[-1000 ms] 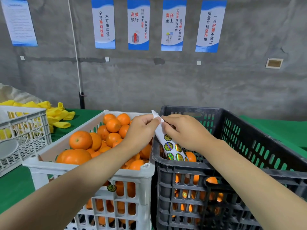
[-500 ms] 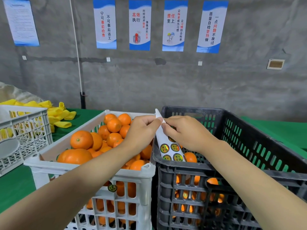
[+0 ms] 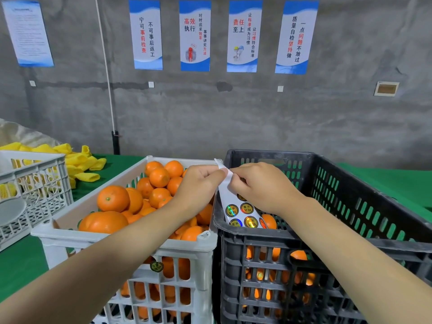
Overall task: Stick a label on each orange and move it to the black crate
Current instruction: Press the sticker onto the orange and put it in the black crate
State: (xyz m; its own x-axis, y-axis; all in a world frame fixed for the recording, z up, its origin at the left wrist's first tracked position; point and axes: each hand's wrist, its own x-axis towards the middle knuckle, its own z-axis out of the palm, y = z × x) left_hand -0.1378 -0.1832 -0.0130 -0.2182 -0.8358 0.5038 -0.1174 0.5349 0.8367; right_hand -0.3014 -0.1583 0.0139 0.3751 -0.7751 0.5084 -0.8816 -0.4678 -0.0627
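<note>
Our left hand (image 3: pixel 198 183) and right hand (image 3: pixel 261 185) both pinch the label sheet (image 3: pixel 236 206) above the black crate (image 3: pixel 350 183).

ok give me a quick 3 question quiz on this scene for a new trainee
1. True or false: the label sheet is pinched between both hands, left hand and right hand.
2. Which crate looks fuller with oranges? A) white crate B) black crate
3. Fill in: the hands hover over the shared edge of the two ____.

Key: 1 true; 2 A; 3 crates
</note>
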